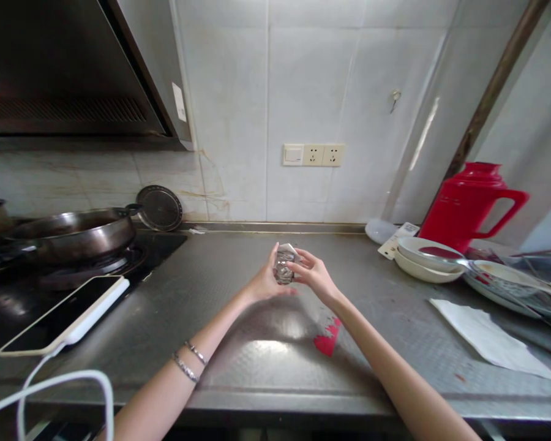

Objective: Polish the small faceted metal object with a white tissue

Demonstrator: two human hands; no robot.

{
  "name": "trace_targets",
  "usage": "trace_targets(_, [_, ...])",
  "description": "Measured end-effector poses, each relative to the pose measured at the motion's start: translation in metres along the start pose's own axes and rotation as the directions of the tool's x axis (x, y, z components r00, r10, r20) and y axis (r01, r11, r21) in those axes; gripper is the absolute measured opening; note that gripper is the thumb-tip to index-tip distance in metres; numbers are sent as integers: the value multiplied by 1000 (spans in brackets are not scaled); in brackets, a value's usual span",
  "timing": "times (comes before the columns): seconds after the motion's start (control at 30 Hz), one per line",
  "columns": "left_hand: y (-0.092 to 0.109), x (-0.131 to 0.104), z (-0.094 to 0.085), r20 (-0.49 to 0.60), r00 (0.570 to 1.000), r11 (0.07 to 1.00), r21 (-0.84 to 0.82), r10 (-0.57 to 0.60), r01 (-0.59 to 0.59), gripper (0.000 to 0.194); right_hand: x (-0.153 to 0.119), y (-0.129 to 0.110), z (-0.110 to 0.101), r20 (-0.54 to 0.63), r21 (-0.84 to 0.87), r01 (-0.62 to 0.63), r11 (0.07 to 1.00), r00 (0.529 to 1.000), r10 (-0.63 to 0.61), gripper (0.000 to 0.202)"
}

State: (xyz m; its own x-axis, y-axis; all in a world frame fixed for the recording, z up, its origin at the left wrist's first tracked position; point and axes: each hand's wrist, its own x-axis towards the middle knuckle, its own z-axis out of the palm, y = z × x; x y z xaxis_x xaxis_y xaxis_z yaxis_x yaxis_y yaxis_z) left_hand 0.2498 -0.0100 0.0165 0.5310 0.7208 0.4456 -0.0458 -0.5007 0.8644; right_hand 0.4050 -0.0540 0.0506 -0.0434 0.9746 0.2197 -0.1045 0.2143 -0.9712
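Reaching forward over the counter [229, 318], both hands' fingers [274, 256] curled around a crinkled silvery packet [284, 264].

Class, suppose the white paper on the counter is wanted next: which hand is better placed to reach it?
Right, probably: the white paper lies on that side, nearer the right hand than the left hand. Both are at the silvery item.

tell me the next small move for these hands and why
I'd probably steady the foil bundle with the left hand and ease the right hand to its pale top corner: both hands are on the bundle, and that corner sticks up uncovered between them.
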Motion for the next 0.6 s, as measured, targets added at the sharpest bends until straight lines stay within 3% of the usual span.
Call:
trace_targets(0.1, [4,-3,-2,-18,999,971,236,38,-32,135,1,1,0,-56,-19,-46,999,997,45,55])
trace_targets(0.23, [5,-6,-6,-61,994,860,509,86,-44,130,0,1,2,-48,1,-81,997,996,81,52])
trace_targets(0.5, [-2,-2,-4,-95,959,805,569,268,-168,90,1,3,1,-70,8,-104,995,992,104,47])
trace_targets(0.6, [-1,-3,-2,-123,962,842,519,243,-147,87,5,5,-4,-138,15,-128,992,982,129,46])
